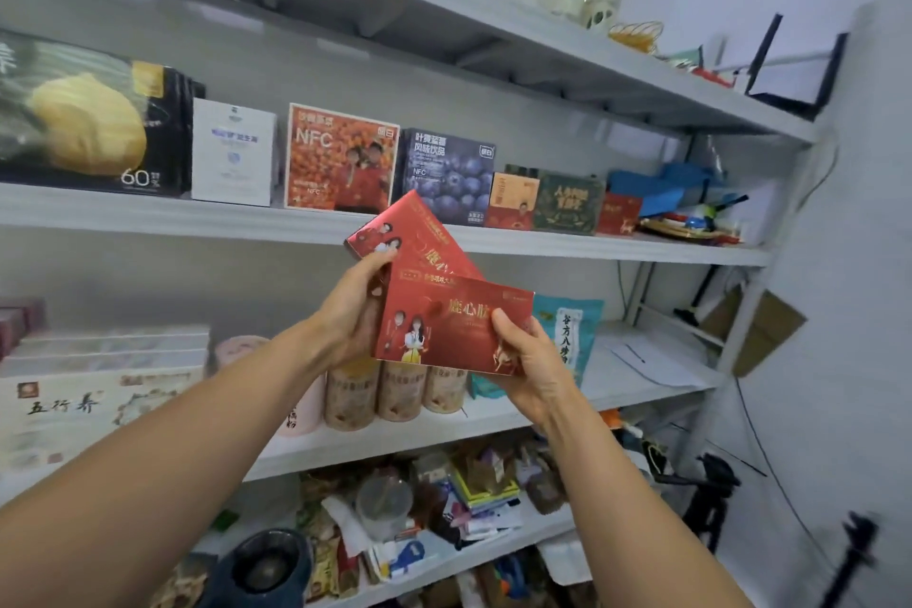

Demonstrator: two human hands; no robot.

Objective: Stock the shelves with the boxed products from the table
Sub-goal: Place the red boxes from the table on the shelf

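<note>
1. L hand (353, 311) grips tilted rear red box (412, 232); R hand (530, 363) pinches front red box (451, 326) corner.
2. Both boxes in air, before grey shelf unit (592, 252), mid level.
3. Unit crowded; white wall (849, 336) at right.

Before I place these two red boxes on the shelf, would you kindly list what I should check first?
1. Grip of left hand on rear red box: ok, thumb on its face.
2. Grip of right hand on front red box: ok, thumb pinches its lower right corner.
3. Boxes apart: not ok, front overlaps rear.
4. Rear box level: not ok, tilted.
5. Gap on middle shelf beside blueberry box: cannot tell, row looks packed.
</note>
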